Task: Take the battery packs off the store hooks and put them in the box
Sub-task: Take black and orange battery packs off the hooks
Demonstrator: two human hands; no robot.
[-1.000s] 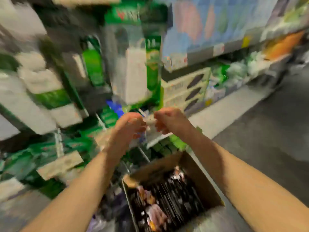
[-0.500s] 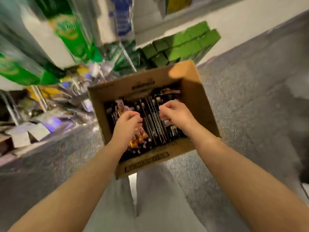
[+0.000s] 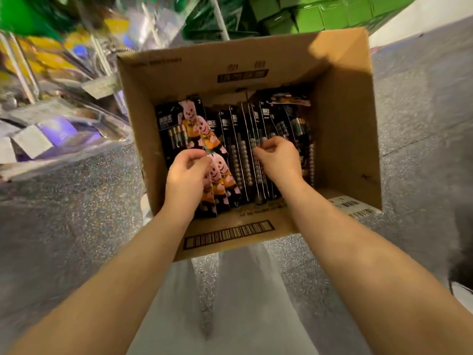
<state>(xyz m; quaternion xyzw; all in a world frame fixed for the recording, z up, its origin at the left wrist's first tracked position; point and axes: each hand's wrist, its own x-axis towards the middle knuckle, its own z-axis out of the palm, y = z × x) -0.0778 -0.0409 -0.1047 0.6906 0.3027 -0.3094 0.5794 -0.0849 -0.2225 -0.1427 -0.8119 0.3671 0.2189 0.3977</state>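
Box: we see an open cardboard box [image 3: 343,119] standing on the speckled grey floor [image 3: 76,213], its flaps up; a barcode is printed on the near flap and a white label sits at the near right corner.
Battery packs: the black battery packs [image 3: 240,149] are inside the box, standing on edge in a row from left to right, with rows of cells visible through the blisters; the leftmost ones face us and show a pink rabbit figure in a yellow shirt.
Left hand: our left hand [image 3: 188,172] is down in the left part of the box, fingers curled and thumb meeting them at the top edge of a rabbit-printed pack [image 3: 220,175] — it looks like a pinch, though the pack's edge is partly hidden by the hand.
Right hand: our right hand [image 3: 277,157] is in the middle of the box, fingertips curled onto the top edges of the upright packs; we cannot tell whether it pinches one or merely touches them.
Gap between hands: a few upright packs stand between the two hands.
Shelving: on the far left we see blurred shelving with yellow and purple packaging [image 3: 51,60]; on the far right, green cartons [image 3: 332,14].
Person: pale trousers [image 3: 243,303] show below the box, between our forearms.
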